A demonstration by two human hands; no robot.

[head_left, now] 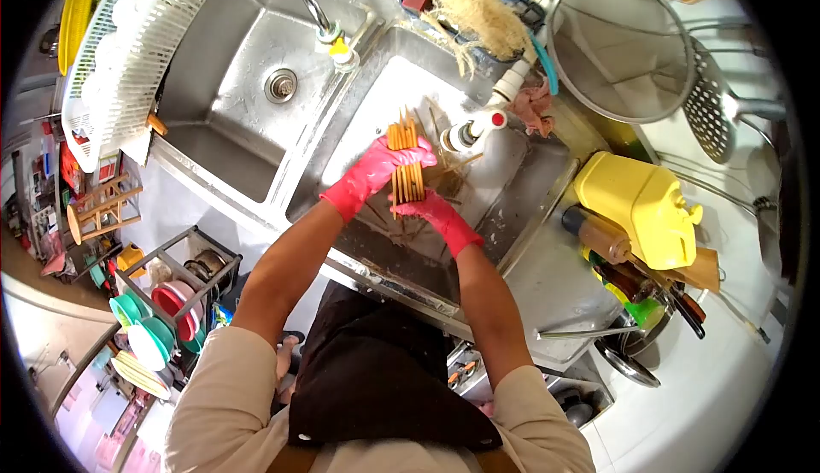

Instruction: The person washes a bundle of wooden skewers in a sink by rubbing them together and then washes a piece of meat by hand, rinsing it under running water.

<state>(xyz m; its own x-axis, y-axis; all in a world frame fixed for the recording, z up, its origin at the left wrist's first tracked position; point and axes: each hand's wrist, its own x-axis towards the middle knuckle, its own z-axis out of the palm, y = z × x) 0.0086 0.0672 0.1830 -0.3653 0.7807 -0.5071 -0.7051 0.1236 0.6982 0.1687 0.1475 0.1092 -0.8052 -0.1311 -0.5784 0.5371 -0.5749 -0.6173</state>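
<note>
A bundle of wooden chopsticks (408, 184) is held over the right sink basin (528, 204). My left hand (384, 165), in a pink rubber glove, wraps around the bundle's middle with the fingers closed. Near the bundle's lower end, my right hand (434, 211), gloved the same way, has its fingers against the sticks. Several loose chopsticks (462, 164) lie scattered in the basin beneath, in what looks like shallow water. A white faucet with a red dot (478, 129) reaches over the basin just right of the bundle.
At the left is another sink basin (243, 63), beside a white dish rack (141, 54). A yellow jug (628, 204), a brown bottle (595, 231) and utensils stand on the right. A large strainer (621, 46) and a fibrous scrubber (474, 7) sit behind the sink.
</note>
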